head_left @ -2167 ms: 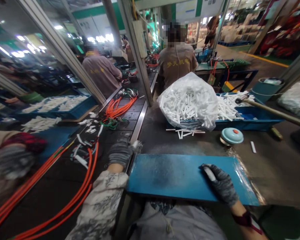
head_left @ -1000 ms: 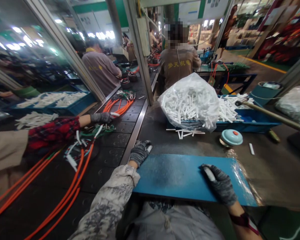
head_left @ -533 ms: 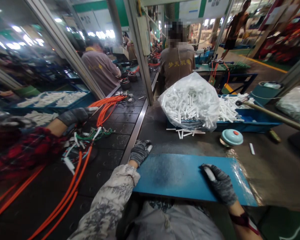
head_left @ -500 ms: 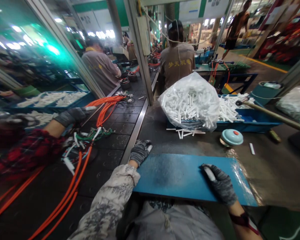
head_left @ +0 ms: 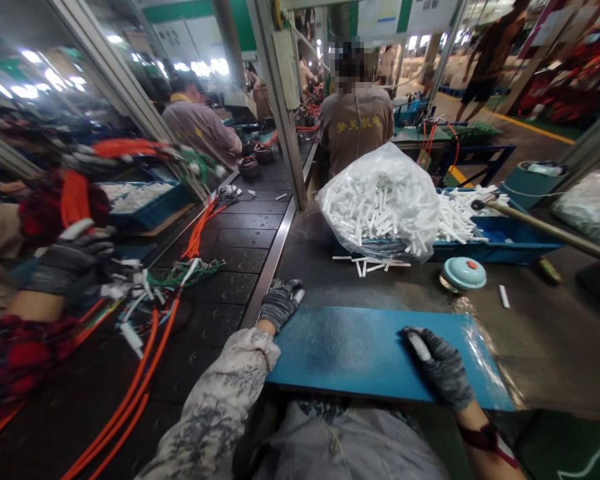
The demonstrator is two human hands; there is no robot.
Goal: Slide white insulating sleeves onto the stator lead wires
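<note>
My left hand (head_left: 281, 305), in a grey striped knit glove, rests at the back left corner of a blue mat (head_left: 345, 347). Its fingers are curled loosely together, and no object shows in them. Toward the mat's right side lies my right hand (head_left: 440, 367), gloved alike, with fingers bent in and the thumb alongside. The white patch on each thumb looks like part of the glove or a wrapping. Beyond the mat, a clear plastic bag of short white tubes (head_left: 380, 203) leans on a blue bin (head_left: 510, 252). Some loose white tubes (head_left: 373, 265) lie before it.
A light-blue round lidded container (head_left: 463, 275) stands behind the mat. On the left, a dark conveyor (head_left: 220, 320) carries orange cables (head_left: 150, 373) with white connectors. A co-worker's gloved hand (head_left: 70, 260) is over there. A metal post (head_left: 280, 100) rises ahead.
The co-worker on the left has lifted a bundle of orange cables off the conveyor and drawn it leftward. A person at the back right has moved. Both my hands have stayed still.
</note>
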